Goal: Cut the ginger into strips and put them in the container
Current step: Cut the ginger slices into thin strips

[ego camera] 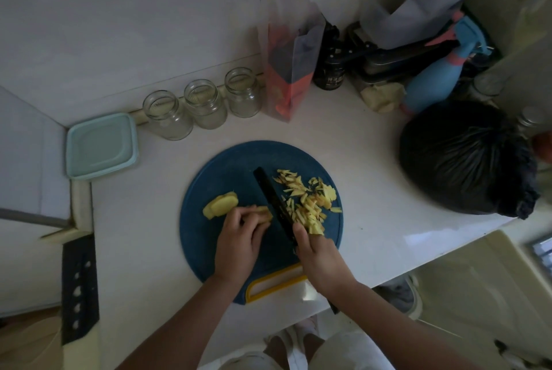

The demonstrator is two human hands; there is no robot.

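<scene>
A round blue cutting board with a yellow handle lies on the white counter. My left hand presses down on a piece of ginger near the board's middle. My right hand grips the handle of a black knife, whose blade stands just right of that piece. A pile of pale yellow ginger strips lies to the right of the blade. Stacked ginger slices rest to the left of my left hand. A light green square container sits at the far left.
Three empty glass jars stand in a row behind the board. A clear bag with orange contents, a dark jar, a blue spray bottle and a black bin bag crowd the right. A black cleaver lies at left.
</scene>
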